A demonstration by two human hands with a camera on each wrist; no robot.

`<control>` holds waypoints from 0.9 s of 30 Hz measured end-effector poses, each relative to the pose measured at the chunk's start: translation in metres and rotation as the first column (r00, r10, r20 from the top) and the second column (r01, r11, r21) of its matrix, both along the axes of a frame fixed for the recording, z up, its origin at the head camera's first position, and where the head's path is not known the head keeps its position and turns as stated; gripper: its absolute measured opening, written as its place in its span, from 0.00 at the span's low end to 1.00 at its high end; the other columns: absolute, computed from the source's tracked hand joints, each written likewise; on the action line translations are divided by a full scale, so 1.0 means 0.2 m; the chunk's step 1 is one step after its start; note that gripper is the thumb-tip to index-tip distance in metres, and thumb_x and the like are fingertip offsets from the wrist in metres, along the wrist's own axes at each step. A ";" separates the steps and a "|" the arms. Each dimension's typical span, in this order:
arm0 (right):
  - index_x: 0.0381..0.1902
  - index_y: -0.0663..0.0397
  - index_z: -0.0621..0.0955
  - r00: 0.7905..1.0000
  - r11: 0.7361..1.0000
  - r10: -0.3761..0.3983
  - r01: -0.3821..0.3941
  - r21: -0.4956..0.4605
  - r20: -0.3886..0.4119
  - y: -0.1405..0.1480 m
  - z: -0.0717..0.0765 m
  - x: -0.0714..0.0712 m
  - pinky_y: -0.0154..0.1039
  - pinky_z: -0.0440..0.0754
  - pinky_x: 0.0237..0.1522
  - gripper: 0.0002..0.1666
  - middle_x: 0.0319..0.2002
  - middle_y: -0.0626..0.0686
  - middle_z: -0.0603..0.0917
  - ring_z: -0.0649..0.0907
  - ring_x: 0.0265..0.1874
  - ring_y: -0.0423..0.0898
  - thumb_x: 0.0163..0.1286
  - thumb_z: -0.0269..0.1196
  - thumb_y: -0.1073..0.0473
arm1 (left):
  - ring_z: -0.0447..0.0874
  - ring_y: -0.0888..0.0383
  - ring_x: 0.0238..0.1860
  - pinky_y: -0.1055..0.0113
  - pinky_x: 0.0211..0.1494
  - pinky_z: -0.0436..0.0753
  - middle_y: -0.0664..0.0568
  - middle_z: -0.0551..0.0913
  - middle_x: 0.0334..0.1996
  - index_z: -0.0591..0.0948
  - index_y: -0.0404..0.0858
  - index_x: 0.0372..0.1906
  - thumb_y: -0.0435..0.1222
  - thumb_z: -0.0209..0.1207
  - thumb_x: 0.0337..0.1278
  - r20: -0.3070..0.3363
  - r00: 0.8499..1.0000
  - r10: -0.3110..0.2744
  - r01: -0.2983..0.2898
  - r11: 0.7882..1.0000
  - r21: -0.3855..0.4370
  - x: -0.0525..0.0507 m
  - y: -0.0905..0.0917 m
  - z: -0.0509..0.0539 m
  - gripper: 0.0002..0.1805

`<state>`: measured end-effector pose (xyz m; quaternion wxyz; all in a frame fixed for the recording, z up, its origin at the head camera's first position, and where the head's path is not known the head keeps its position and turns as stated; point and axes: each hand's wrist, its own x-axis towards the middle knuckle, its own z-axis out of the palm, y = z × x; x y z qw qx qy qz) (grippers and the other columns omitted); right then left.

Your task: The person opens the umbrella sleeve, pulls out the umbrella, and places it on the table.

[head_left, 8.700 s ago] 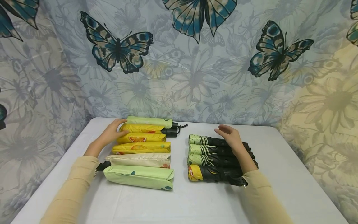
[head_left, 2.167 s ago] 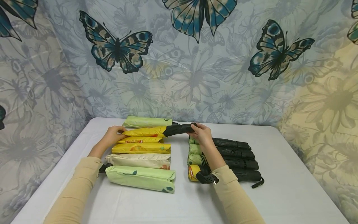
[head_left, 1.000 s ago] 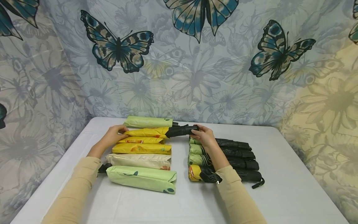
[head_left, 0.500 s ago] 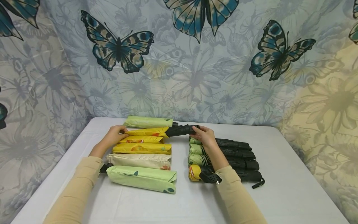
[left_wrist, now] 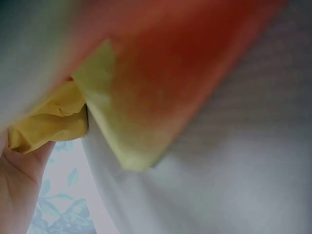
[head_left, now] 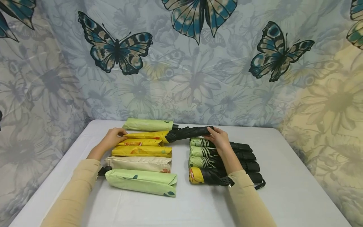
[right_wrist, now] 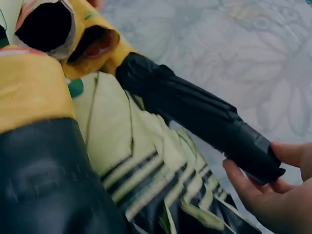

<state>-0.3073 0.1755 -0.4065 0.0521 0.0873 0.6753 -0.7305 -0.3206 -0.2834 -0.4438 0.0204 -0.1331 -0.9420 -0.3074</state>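
A folded black umbrella [head_left: 188, 132] sticks partly out of a yellow umbrella sleeve [head_left: 146, 135] at the back left of the table. My left hand [head_left: 111, 139] pinches the sleeve's left end. With thumb and fingers, my right hand [head_left: 220, 139] grips the umbrella's free end, which is raised and tilted slightly up to the right. From the right wrist, the black umbrella [right_wrist: 190, 107] runs from the sleeve's mouth to the right hand [right_wrist: 278, 195]. The left wrist view shows yellow cloth [left_wrist: 53, 117] against the left hand, with a blurred red-and-yellow sleeve [left_wrist: 146, 97] close to the camera.
Behind lies a green sleeve [head_left: 148, 124] with a black end showing. In front are two yellow sleeves [head_left: 141, 151], a cream sleeve [head_left: 139, 164] and a green sleeve [head_left: 141, 182]. Several bare folded umbrellas [head_left: 198, 161] lie side by side at right. A patterned cloth wall [head_left: 195, 85] stands behind.
Since the oldest frame, my right hand has left the right-hand row and taken hold of the umbrella. Over the last second it moved right, drawing more umbrella from the sleeve. The left hand stayed.
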 end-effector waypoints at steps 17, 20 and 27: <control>0.77 0.62 0.49 1.000 0.992 -0.019 0.017 -0.123 -0.011 0.09 0.02 0.02 0.40 0.78 0.64 0.42 0.74 0.62 0.60 0.85 0.37 0.34 0.75 0.55 0.56 | 0.81 0.37 0.51 0.47 0.53 0.83 0.32 0.82 0.49 0.81 0.30 0.51 0.33 0.59 0.65 0.069 0.997 0.022 -0.023 0.999 0.025 0.00 0.00 -0.02 0.13; 0.78 0.60 0.46 0.999 0.991 -0.039 0.039 -0.129 -0.003 0.11 0.03 0.02 0.38 0.78 0.63 0.44 0.74 0.62 0.60 0.85 0.36 0.34 0.75 0.55 0.56 | 0.81 0.37 0.51 0.47 0.52 0.83 0.32 0.82 0.49 0.81 0.31 0.50 0.34 0.60 0.64 0.068 0.998 0.015 -0.018 0.999 0.040 0.00 -0.01 -0.02 0.14; 0.78 0.57 0.41 0.996 0.983 -0.087 0.088 -0.163 0.011 0.16 0.09 0.03 0.35 0.80 0.61 0.47 0.78 0.57 0.50 0.84 0.38 0.35 0.75 0.55 0.56 | 0.82 0.38 0.48 0.51 0.46 0.85 0.33 0.83 0.46 0.82 0.31 0.48 0.38 0.62 0.63 0.033 0.999 -0.010 0.007 0.998 0.066 0.03 -0.01 0.00 0.15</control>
